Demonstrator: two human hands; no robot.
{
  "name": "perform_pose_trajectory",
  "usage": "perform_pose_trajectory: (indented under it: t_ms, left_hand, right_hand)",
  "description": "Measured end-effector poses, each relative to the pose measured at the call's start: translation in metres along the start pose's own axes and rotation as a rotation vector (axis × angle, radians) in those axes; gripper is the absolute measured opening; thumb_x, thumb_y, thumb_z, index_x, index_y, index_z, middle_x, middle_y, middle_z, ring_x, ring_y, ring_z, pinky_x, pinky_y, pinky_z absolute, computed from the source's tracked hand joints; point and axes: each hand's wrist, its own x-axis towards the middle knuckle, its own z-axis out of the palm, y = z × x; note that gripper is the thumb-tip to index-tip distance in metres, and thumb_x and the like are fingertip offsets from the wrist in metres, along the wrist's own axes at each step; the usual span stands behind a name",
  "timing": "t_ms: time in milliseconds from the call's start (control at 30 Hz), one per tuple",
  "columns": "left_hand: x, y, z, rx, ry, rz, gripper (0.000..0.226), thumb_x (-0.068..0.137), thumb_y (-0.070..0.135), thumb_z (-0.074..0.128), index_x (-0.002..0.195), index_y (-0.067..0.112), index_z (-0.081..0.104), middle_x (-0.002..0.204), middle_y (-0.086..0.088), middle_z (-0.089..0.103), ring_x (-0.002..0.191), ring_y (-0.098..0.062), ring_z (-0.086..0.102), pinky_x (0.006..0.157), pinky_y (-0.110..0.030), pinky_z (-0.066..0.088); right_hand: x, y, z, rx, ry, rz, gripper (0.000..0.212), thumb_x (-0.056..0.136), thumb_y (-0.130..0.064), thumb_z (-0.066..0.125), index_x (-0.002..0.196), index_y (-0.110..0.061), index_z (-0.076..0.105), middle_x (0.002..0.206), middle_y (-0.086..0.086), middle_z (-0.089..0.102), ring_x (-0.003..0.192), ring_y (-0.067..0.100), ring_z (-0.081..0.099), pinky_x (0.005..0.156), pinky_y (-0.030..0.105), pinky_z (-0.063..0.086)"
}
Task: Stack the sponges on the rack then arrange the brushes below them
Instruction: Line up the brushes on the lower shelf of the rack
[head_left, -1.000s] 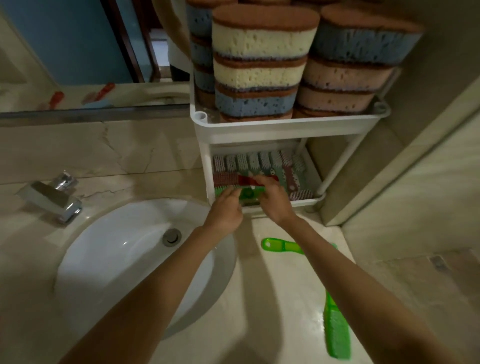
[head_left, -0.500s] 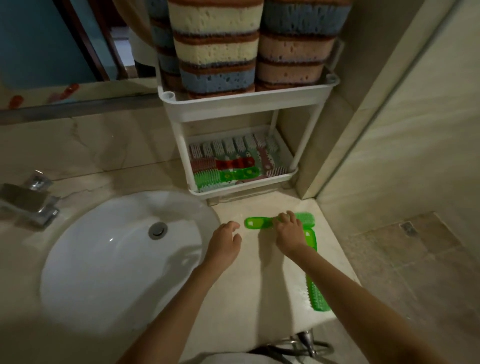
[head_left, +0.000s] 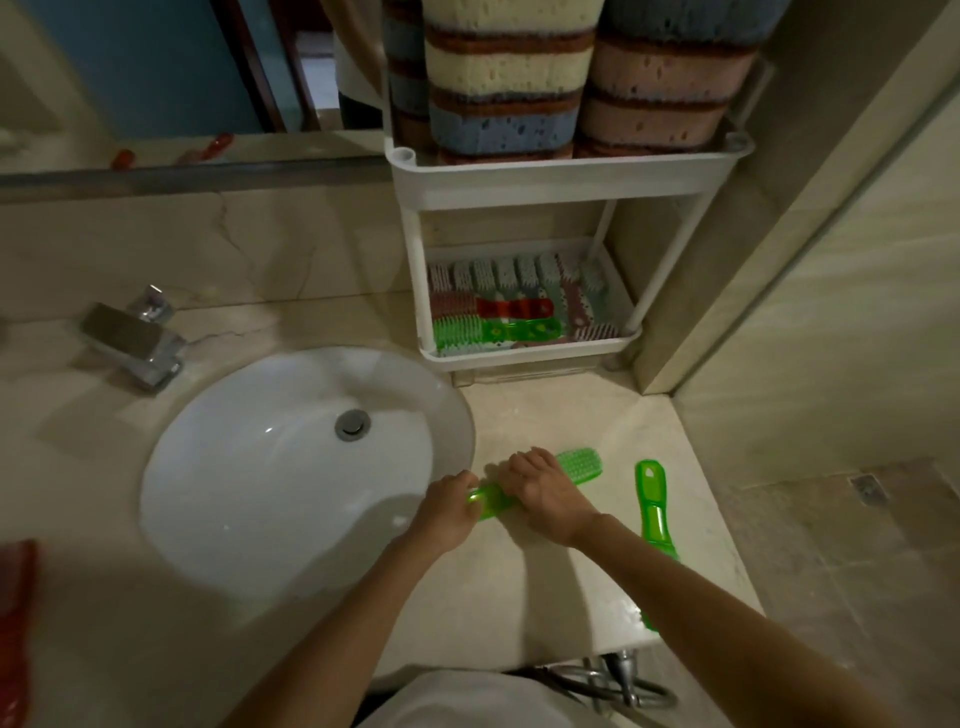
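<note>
white oval sink (head_left: 249, 493) sunk in beige marble table (head_left: 545, 587) | round metal drain (head_left: 351, 424) in basin | chrome faucet (head_left: 136, 338) at sink's back-left rim | mirror (head_left: 156, 67) above backsplash | brown tiled floor (head_left: 831, 571) at right, with small square floor drain (head_left: 866, 489) | metal hose fitting (head_left: 623, 675) below table's near edge

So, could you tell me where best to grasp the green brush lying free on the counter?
By its narrow handle, from above: the free green brush lies flat, its handle end uncovered and pointing toward the rack.
</note>
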Motion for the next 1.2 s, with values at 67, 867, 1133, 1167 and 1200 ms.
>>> perform_pose_trajectory:
  t_ms: [67,867,1133,1167,1200]
  left_hand:
    - [-0.004,-0.004,-0.001,-0.104,0.005,-0.02,0.032,0.093,0.011,0.041,0.122,0.006,0.054,0.12,-0.019,0.062,0.103,-0.033,0.061,0.081,-0.029,0.047]
    - [-0.134,-0.182,-0.06,-0.816,0.564,-0.337,0.032,0.087,-0.002,0.056,0.067,0.022,0.056,0.06,0.009,0.061,0.048,0.001,0.058,0.046,-0.009,0.042]
    - [-0.159,-0.294,-0.109,-0.373,0.752,-0.774,0.063,0.083,0.003,0.054,0.141,0.002,0.031,0.147,-0.019,0.031,0.133,-0.036,0.032,0.107,-0.04,0.032]
    - [-0.159,-0.302,-0.111,-0.349,0.718,-0.821,0.067,0.083,0.006,0.057,0.143,0.001,0.026,0.147,-0.02,0.029,0.133,-0.038,0.03,0.108,-0.043,0.032]
    - [-0.158,-0.309,-0.11,-0.325,0.685,-0.853,0.07,0.082,0.008,0.06,0.142,0.0,0.024,0.146,-0.021,0.028,0.133,-0.039,0.03,0.108,-0.044,0.032]
  right_hand:
    - [0.004,-0.002,0.002,0.029,0.094,-0.026,0.049,0.053,-0.012,0.075,0.1,-0.019,0.061,0.079,0.0,0.062,0.071,0.021,0.062,0.082,0.03,0.032]
    - [0.16,-0.212,-0.048,1.351,-0.319,0.567,0.021,0.08,0.002,0.047,0.07,-0.017,0.049,0.069,0.01,0.055,0.047,0.013,0.037,0.037,0.017,0.027]
    - [0.188,-0.272,-0.039,1.119,-0.426,0.496,0.02,0.083,-0.001,0.046,0.071,-0.017,0.05,0.085,0.015,0.062,0.049,0.014,0.04,0.043,0.022,0.029]
    - [0.19,-0.277,-0.037,1.105,-0.434,0.495,0.019,0.082,-0.001,0.046,0.071,-0.016,0.051,0.083,0.014,0.062,0.049,0.014,0.04,0.043,0.022,0.029]
    - [0.191,-0.281,-0.036,1.092,-0.441,0.494,0.019,0.082,0.0,0.046,0.071,-0.015,0.051,0.08,0.013,0.061,0.049,0.015,0.04,0.043,0.022,0.029]
